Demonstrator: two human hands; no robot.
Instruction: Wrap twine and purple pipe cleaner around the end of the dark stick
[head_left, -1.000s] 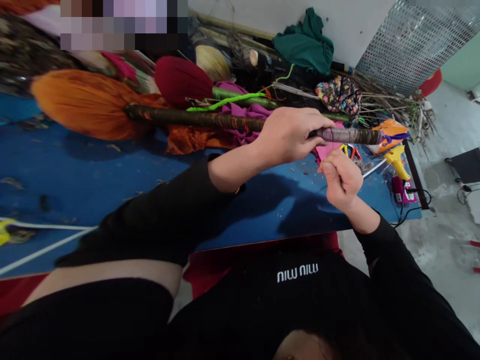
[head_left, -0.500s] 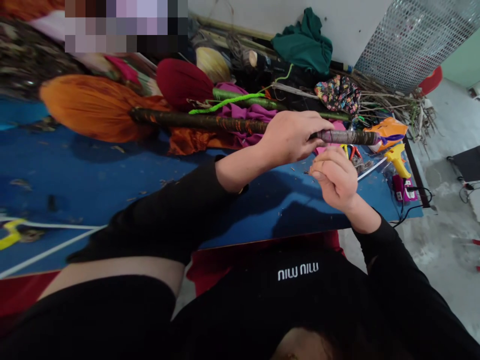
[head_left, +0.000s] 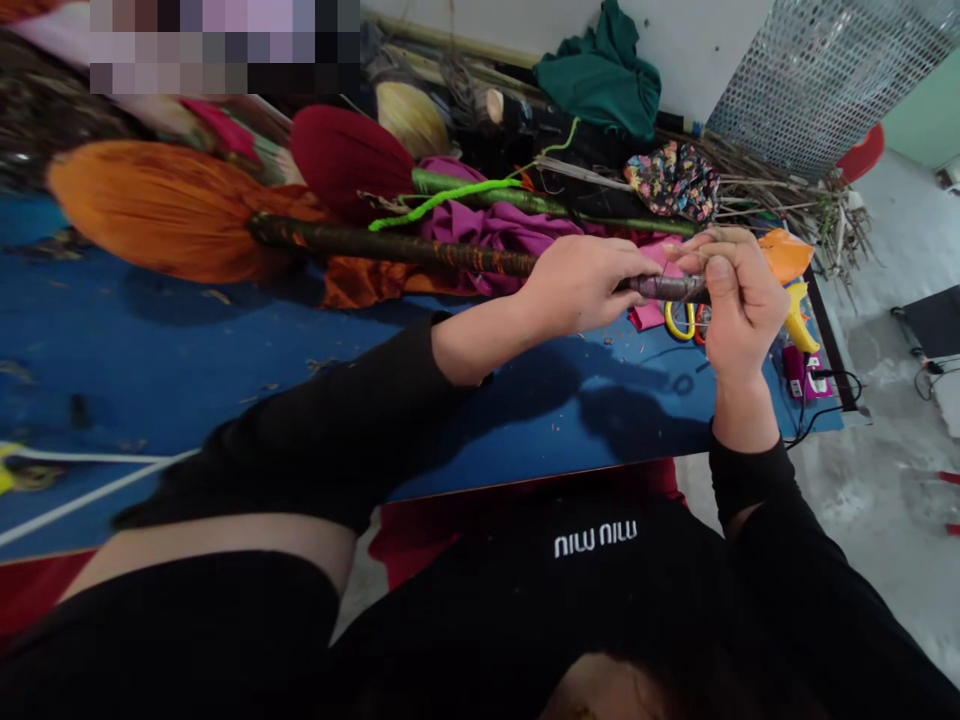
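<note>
My left hand (head_left: pixel 574 285) is closed around a dark wooden stick (head_left: pixel 375 242), held roughly level above the table. At the stick's left end is a bulging head wrapped in orange cloth (head_left: pixel 157 210). Toward the right end, the stick has a grey-purple wrapping (head_left: pixel 667 288). Beside this wrapping my right hand (head_left: pixel 746 300) is closed in a pinch, its fingers passing over the stick and hiding its tip. A thin thread, only faintly visible, seems to run from the pinched fingers to the stick.
Behind the stick lie a dark red wrapped head (head_left: pixel 352 165), purple cloth (head_left: pixel 480 235), a bright green cord (head_left: pixel 442 203) and a floral bundle (head_left: pixel 673 182). Yellow-handled scissors (head_left: pixel 680 322), a yellow glue gun (head_left: pixel 801 325) and a purple box (head_left: pixel 806 373) are on the blue table (head_left: pixel 187 350).
My right hand has risen from below the stick and moved right, over its wrapped end. My left hand keeps its grip, and the stick has shifted slightly in view.
</note>
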